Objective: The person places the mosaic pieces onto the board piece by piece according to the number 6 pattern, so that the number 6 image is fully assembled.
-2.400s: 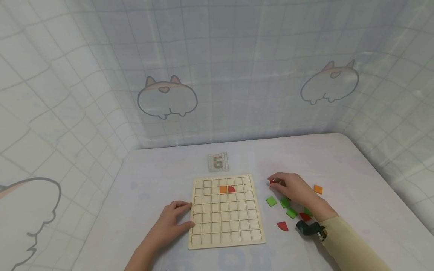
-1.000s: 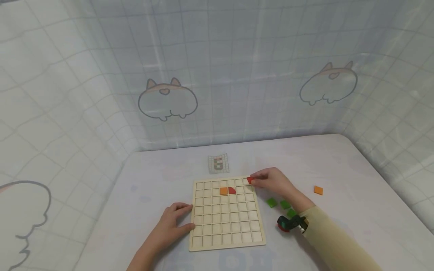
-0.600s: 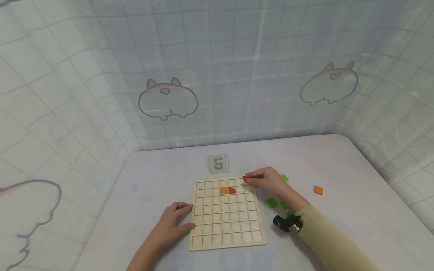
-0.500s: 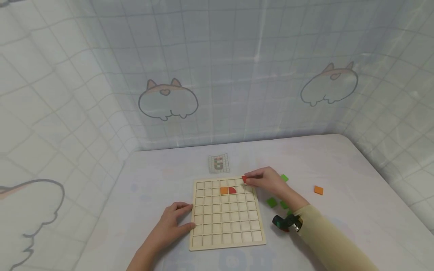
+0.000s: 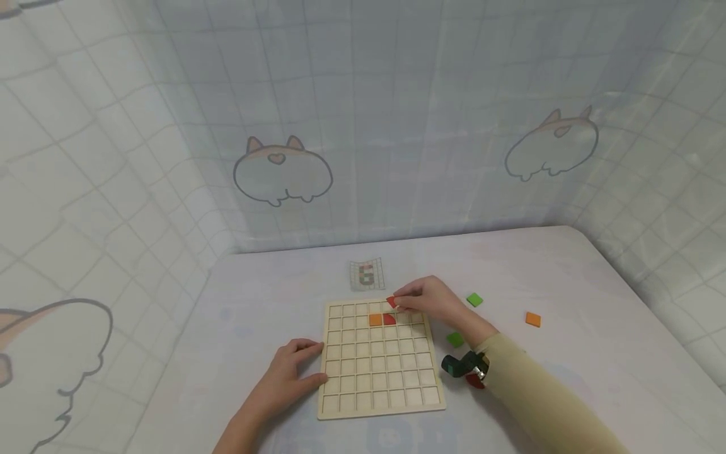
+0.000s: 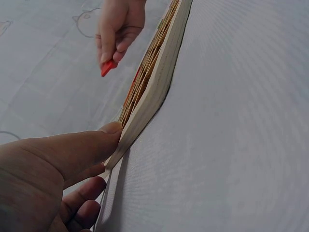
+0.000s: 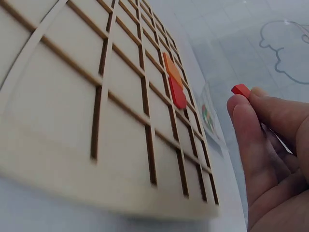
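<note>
A pale wooden grid board (image 5: pixel 361 366) lies on the table, holding an orange square tile (image 5: pixel 375 320) and a red quarter-round tile (image 5: pixel 389 319) side by side in its second row. My right hand (image 5: pixel 433 297) pinches another red tile (image 5: pixel 391 301) between thumb and fingertips, held over the board's far edge. In the right wrist view this red tile (image 7: pixel 241 90) pokes out past the fingertips, apart from the board. My left hand (image 5: pixel 292 372) touches the board's left edge; in the left wrist view its thumb (image 6: pixel 96 142) presses on that edge, the other fingers loosely bent.
A small printed grid card (image 5: pixel 367 275) with a coloured pattern lies behind the board. Right of the board are a green tile (image 5: pixel 474 299), another green tile (image 5: pixel 455 340), an orange square (image 5: pixel 533 320) and a red piece (image 5: pixel 475 381) partly under the right wrist's dark camera (image 5: pixel 462 364).
My right hand picked up the red tile from the loose pieces at right and carried it left over the board's far edge. My left hand stays at the board's left edge.
</note>
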A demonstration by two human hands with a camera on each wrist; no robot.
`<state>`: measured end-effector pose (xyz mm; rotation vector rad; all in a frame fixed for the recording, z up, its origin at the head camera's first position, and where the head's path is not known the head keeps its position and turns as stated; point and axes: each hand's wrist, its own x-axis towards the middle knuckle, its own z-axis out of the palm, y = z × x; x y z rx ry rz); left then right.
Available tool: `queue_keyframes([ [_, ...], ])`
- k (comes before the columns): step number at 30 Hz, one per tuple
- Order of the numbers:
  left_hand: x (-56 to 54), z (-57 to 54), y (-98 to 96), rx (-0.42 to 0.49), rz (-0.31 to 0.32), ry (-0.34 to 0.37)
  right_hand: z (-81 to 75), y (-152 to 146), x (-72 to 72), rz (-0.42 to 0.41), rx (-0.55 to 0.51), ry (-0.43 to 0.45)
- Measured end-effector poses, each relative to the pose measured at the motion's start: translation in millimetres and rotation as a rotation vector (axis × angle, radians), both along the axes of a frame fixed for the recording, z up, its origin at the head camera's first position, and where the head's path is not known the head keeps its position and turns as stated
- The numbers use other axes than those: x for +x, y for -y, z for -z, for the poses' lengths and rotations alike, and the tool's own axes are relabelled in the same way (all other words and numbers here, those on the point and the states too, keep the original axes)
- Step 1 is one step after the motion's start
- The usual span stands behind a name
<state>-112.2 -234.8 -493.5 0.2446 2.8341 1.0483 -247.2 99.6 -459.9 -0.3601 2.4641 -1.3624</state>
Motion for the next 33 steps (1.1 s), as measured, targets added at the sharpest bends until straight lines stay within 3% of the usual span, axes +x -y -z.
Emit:
queue_keyframes([
  [6,-0.4,1.0,-0.3,-0.001,-0.008,0.012,-0.1,17,-2.8,-0.084,-0.063,0.015],
  [17,0.3,-1.0,-1.8,-0.004,-0.012,0.023,5.6,38,-8.4,-0.205,-0.066,0.046],
  [33,-0.1,-0.9,3.7,-0.001,-0.002,0.025,7.4,72,-16.3,-0.382,0.193,-0.163],
])
